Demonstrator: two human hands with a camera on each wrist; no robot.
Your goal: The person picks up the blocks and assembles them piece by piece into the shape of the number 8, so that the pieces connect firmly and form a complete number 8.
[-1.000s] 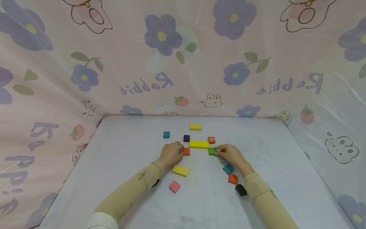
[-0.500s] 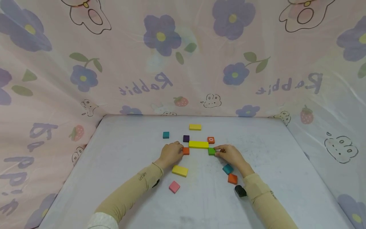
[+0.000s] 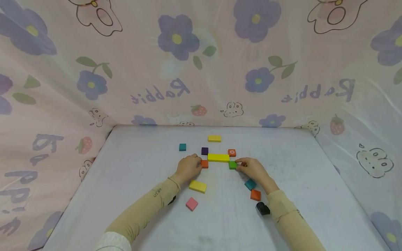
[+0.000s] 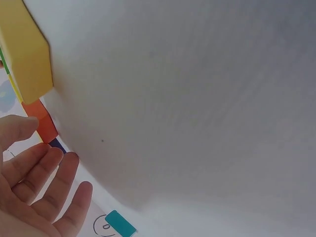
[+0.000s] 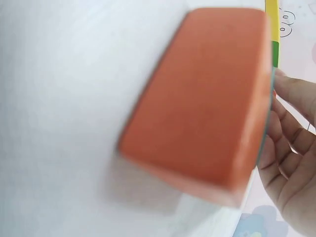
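In the head view, a long yellow block (image 3: 218, 158) lies flat, with small square blocks at its corners. My left hand (image 3: 188, 167) pinches the orange block (image 3: 205, 164) at the near left corner; the left wrist view shows the thumb (image 4: 19, 129) against it and the other fingers spread loosely. At the near right corner, thumb and forefinger of my right hand (image 3: 252, 170) hold the green block (image 3: 232, 165), largely hidden in the right wrist view. A purple block (image 3: 205, 151) and an orange block with a pale ring (image 3: 231, 152) sit at the far corners.
Beyond lie a yellow block (image 3: 214, 138) and a teal block (image 3: 182, 147). Closer in are another yellow block (image 3: 198, 186) and a pink block (image 3: 192, 204). Beside my right forearm lie a teal block (image 3: 250, 184) and an orange block (image 3: 255, 195). Printed fabric walls surround the white tabletop (image 3: 141, 146).
The orange block in my left hand has slid slightly away from me, closer to the long yellow block. My right hand and the green block stay in place.
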